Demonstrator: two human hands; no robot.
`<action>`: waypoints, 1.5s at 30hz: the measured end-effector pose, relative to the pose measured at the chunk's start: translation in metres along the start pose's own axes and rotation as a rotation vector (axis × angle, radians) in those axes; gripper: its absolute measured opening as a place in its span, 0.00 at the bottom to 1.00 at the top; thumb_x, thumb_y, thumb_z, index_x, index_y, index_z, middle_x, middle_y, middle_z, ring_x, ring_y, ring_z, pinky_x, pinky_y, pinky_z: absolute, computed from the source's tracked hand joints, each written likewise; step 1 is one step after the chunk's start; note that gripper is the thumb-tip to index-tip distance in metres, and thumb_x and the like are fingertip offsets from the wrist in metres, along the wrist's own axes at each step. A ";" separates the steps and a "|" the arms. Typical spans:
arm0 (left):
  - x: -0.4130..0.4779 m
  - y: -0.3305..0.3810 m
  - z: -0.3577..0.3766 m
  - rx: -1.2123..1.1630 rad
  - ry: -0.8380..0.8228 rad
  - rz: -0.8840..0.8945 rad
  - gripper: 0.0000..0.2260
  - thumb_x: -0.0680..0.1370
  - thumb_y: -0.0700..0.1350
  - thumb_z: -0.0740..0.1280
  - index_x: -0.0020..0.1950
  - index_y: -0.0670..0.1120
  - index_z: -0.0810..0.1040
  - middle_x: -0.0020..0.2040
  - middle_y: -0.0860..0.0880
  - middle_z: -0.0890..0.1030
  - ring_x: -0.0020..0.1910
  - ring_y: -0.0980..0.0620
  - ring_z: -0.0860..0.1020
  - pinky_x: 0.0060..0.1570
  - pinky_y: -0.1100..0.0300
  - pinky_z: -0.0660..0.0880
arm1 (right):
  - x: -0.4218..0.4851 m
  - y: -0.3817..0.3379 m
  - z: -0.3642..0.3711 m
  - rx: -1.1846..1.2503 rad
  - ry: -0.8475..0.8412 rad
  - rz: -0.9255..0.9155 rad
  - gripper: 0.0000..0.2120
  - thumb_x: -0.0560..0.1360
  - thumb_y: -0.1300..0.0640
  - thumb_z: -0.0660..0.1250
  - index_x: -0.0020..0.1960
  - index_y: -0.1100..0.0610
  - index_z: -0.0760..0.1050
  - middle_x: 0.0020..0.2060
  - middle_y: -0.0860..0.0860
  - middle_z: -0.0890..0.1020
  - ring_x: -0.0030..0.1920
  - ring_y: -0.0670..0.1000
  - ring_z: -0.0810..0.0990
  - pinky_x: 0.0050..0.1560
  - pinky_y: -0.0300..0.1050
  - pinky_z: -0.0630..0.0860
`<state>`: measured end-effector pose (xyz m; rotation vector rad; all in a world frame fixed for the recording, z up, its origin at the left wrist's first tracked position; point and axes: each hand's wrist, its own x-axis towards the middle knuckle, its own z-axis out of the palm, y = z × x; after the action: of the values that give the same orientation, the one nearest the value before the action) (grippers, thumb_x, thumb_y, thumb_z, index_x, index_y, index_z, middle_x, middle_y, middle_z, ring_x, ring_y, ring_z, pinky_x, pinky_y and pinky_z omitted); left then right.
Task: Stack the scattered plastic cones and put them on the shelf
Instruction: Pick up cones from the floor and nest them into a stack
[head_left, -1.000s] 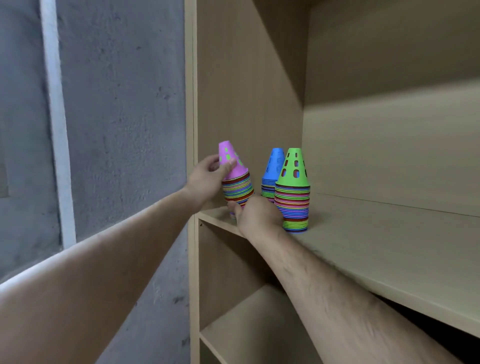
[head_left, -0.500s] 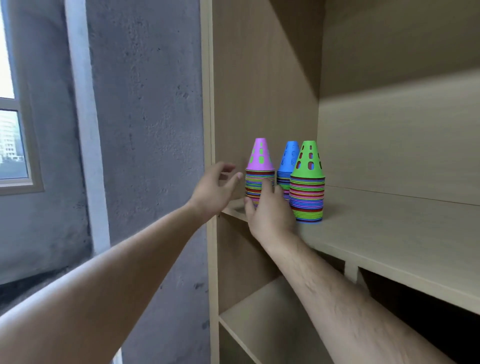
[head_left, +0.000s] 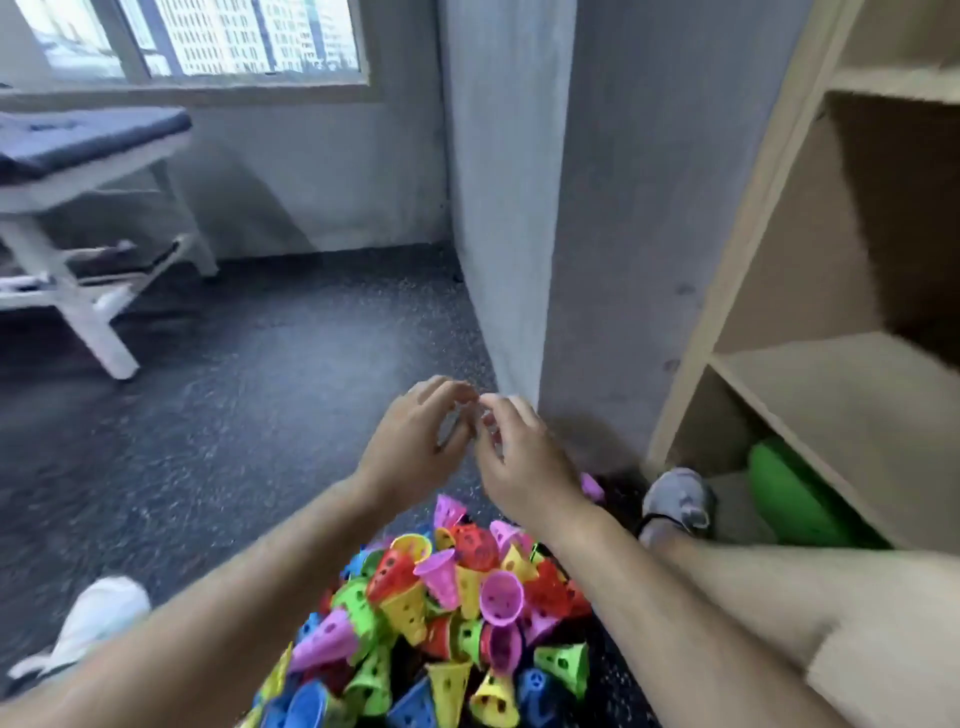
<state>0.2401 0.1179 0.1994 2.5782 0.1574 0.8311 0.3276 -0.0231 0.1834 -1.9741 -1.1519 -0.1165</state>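
Closest in, the person's two bare forearms reach forward over a heap of small plastic cones (head_left: 457, 597) on the dark speckled floor (head_left: 234, 389). The cones are pink, yellow, red, green and blue, all pierced with round holes. They lie loose and tumbled, some on their sides and some mouth up, none nested that I can make out. A white shoe (head_left: 98, 618) sits out to the left of the heap. On the right a bare leg in pale shorts runs down to a grey shoe (head_left: 675, 501) planted near the foot of the shelf.

Just past the heap the two hands hang close together above the floor. The left grip (head_left: 415, 447) has its fingers loosely bent, tips turned toward the other hand. The right grip (head_left: 519, 457) is bent the same way, its fingertips nearly meeting the left's. I can see nothing held in either, though the fingers are blurred. One stray pink cone (head_left: 592, 486) lies on the floor beside the right wrist, apart from the heap.

To the right stands the pale wooden shelf (head_left: 831, 405), with a rounded green thing (head_left: 795, 499) tucked in its bottom compartment. A grey concrete pillar (head_left: 597, 208) rises just left of the shelf. Farther off on the left is a padded bed (head_left: 78, 171) with a dark top and white legs. Behind it a window (head_left: 234, 36) looks out on tall buildings.
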 end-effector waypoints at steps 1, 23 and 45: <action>-0.034 -0.020 0.002 0.017 -0.033 -0.068 0.09 0.79 0.46 0.65 0.57 0.46 0.79 0.51 0.50 0.80 0.52 0.47 0.79 0.54 0.52 0.76 | -0.014 -0.002 0.031 0.015 -0.075 0.006 0.14 0.81 0.52 0.60 0.65 0.53 0.73 0.54 0.51 0.77 0.55 0.54 0.78 0.55 0.54 0.75; -0.420 -0.134 0.022 0.316 -0.245 -1.314 0.36 0.72 0.53 0.75 0.76 0.44 0.66 0.74 0.44 0.66 0.72 0.41 0.66 0.71 0.45 0.64 | -0.225 -0.033 0.328 0.004 -0.746 -0.268 0.12 0.77 0.56 0.63 0.57 0.58 0.77 0.47 0.53 0.78 0.45 0.56 0.74 0.46 0.55 0.75; -0.434 -0.158 0.027 0.036 -0.166 -1.527 0.34 0.69 0.49 0.78 0.70 0.48 0.65 0.63 0.49 0.63 0.57 0.45 0.77 0.60 0.48 0.76 | -0.219 -0.032 0.347 -0.081 -0.649 -0.303 0.16 0.71 0.57 0.68 0.59 0.56 0.79 0.49 0.50 0.79 0.51 0.56 0.73 0.50 0.52 0.72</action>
<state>-0.0939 0.1498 -0.1186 1.6959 1.7392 -0.0052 0.0712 0.0757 -0.1226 -1.9480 -1.8822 0.3531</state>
